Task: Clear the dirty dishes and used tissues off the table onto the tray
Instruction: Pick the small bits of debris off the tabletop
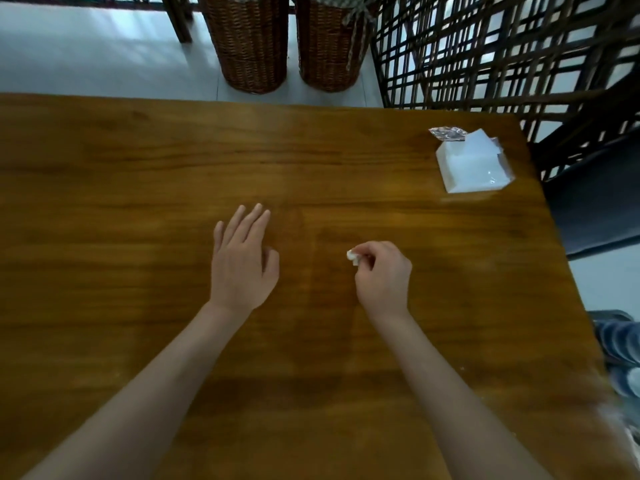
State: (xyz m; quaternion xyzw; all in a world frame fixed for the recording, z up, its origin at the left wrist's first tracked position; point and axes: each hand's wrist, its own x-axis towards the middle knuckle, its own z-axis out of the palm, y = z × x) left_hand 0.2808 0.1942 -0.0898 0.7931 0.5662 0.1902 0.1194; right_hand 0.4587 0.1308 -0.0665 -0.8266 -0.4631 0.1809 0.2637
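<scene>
Seen from above, a glossy brown wooden table fills most of the view, with pale floor beyond its far edge. On that floor stand two tall brown woven wicker baskets, their tops cut off by the frame, and to their right a dark wooden lattice screen.

Left of centre, the person's left hand lies flat over the tabletop, palm down, fingers spread and holding nothing. Just to its right, the right hand is curled, thumb and fingertips pinched on a small crumpled white tissue; only a bit of the tissue shows past the fingers.

Near the far right corner sits a clear plastic pack of white paper napkins, its top torn back.

At the right edge, blurred blue-and-white shapes beside the table cannot be identified.
</scene>
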